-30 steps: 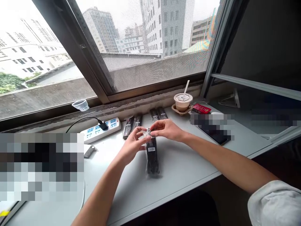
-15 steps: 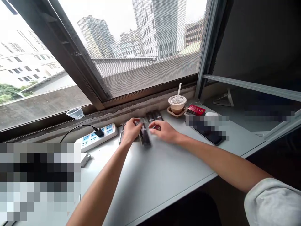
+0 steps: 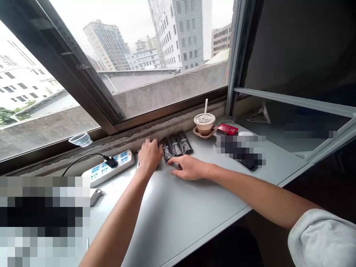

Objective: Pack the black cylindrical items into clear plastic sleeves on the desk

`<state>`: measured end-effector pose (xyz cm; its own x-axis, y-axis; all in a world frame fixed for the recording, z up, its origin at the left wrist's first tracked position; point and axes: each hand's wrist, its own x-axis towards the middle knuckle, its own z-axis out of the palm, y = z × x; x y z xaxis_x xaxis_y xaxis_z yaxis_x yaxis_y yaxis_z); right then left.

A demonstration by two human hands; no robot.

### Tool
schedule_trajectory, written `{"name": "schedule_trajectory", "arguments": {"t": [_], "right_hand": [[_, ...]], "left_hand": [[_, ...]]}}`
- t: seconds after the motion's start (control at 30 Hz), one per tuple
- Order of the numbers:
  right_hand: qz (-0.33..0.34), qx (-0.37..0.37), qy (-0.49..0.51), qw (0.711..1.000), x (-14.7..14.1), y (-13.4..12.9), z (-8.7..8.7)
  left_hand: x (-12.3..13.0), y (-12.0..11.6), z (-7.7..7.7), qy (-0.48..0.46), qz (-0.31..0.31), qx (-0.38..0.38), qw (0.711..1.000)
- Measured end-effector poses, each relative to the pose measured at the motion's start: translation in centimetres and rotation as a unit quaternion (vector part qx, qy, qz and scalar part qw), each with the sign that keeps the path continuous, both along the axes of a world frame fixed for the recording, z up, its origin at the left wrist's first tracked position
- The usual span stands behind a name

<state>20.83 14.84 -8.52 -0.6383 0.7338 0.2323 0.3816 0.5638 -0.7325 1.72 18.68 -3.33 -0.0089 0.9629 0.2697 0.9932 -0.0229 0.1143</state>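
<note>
Packets (image 3: 175, 145), black, slim and oblong in clear plastic film, lie side by side near the back edge of our pale grey desk (image 3: 194, 207), three of them plain to see. Their long axes run from the back edge towards the front, slanting slightly right. The leftmost visible one lies between our two hands: our left hand (image 3: 150, 155) is nearer its flank, our right hand (image 3: 190, 167) nearer its front end. The left's fingers curl down out of sight (whether they clasp anything, we cannot tell). The right's thumb and forefinger stand parted with nothing between them, the forefinger just by that front end; we cannot be sure it touches.

Towards the back right corner, a round, clear-lidded plastic cup (image 3: 204, 120) with a white straw (image 3: 205, 106) holds a pale brown drink (image 3: 205, 129) and stands in a brown moulded-card carrier (image 3: 205, 137). Beyond the back edge, at left, sits a shallow clear plastic tub (image 3: 80, 139); we make out nothing in it.
</note>
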Motion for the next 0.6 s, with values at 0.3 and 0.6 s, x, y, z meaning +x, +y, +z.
{"name": "schedule_trajectory", "arguments": {"t": [0.3, 0.6], "right_hand": [[-0.005, -0.030, 0.013, 0.999, 0.1, -0.2, 0.4], [-0.018, -0.357, 0.233, 0.904, -0.2, 1.1, 0.7]], "left_hand": [[-0.4, -4.9, 0.7, 0.088, 0.080, -0.157, 0.981], [-7.6, -7.1, 4.5, -0.147, 0.019, 0.204, 0.968]]}}
